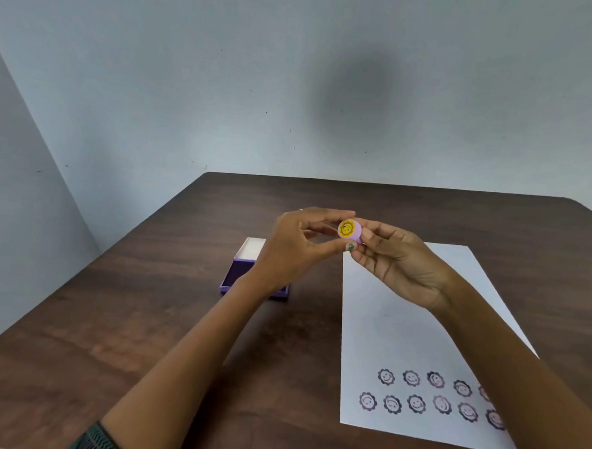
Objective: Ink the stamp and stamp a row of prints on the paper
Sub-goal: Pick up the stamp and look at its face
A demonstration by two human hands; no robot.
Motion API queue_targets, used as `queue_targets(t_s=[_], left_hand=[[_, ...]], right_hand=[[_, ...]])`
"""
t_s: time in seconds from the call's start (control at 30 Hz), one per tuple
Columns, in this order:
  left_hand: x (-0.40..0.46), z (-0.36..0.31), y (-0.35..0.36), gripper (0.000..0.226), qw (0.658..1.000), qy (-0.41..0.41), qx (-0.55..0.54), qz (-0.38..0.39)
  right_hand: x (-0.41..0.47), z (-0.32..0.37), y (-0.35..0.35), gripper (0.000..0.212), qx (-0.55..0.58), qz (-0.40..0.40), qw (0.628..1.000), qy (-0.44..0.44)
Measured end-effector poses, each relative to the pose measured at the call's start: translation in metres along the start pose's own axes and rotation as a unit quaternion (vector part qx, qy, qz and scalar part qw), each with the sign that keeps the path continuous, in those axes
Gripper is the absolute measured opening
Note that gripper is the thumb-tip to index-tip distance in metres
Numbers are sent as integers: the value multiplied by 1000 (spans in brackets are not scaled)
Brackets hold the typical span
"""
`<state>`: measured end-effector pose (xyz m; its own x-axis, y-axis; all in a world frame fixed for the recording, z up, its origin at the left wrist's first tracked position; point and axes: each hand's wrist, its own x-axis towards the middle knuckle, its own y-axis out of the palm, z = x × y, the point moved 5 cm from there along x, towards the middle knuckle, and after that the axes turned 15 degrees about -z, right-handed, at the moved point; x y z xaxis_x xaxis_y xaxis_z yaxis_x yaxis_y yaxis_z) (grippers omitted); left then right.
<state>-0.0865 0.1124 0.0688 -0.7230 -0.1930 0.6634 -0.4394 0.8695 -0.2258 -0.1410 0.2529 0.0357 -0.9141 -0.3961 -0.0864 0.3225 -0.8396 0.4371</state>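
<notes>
A small round lilac stamp (351, 230) with a yellow smiling-sun sticker on its top is held in the air above the table, its top turned toward me. My left hand (296, 248) and my right hand (399, 264) both pinch it between fingertips. A white sheet of paper (386, 315) lies on the table at the right, with two rows of dark smiling-flower prints (416, 392) near its front edge. An open purple ink pad box (239, 273) sits left of the paper, partly hidden behind my left wrist.
The dark brown wooden table (145, 319) stands against a pale blue-grey wall (295, 87), with a second wall close at the left. My right forearm covers the right ends of the print rows.
</notes>
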Motion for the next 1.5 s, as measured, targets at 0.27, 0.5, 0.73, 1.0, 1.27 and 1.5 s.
queue_targets(t_s=[0.27, 0.5, 0.73, 1.0, 1.27, 1.5], left_hand=[[1, -14, 2, 31, 996, 72, 27, -41], [1, 1, -4, 27, 993, -42, -18, -111], [0, 22, -10, 24, 988, -119, 33, -89], [-14, 43, 8, 21, 938, -13, 330, 106], [-14, 47, 10, 21, 938, -7, 323, 124], [-4, 43, -5, 23, 942, 3, 323, 89]], right_hand=[[0, 1, -2, 25, 1, 19, 1000, -11], [1, 5, 1, 23, -18, -33, 995, -88], [-1, 11, -5, 23, 6, -60, 994, -96], [-2, 7, -6, 24, 28, -31, 998, -41], [-5, 6, -3, 24, 11, -25, 999, -41], [-7, 7, -1, 23, 7, -33, 999, -29]])
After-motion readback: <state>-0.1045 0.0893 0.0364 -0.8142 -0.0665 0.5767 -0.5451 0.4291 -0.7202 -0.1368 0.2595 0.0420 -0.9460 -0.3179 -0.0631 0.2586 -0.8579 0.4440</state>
